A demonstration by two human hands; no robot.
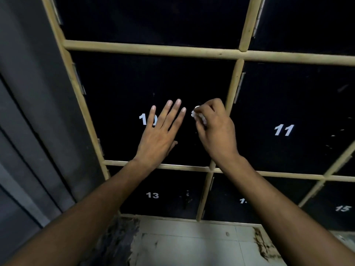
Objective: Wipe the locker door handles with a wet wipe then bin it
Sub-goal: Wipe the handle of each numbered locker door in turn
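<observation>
Black locker door 10 (pixel 123 87) fills the middle of the head view, inside a pale wooden frame. My left hand (pixel 160 135) lies flat against this door, fingers straight and partly covering the number. My right hand (pixel 215 127) grips a crumpled white wet wipe (pixel 197 115) and holds it against the right side of door 10, where the handle is hidden under the wipe and fingers. Lower down, door 13 (pixel 153 195) carries a small dark handle (pixel 187 198).
Door 11 (pixel 284 130) is to the right, door 15 (pixel 342 208) at the lower right. A pale wooden frame (pixel 153 48) divides the lockers. A grey wall panel (pixel 34 112) runs along the left. Stained light floor tiles (pixel 192 244) lie below.
</observation>
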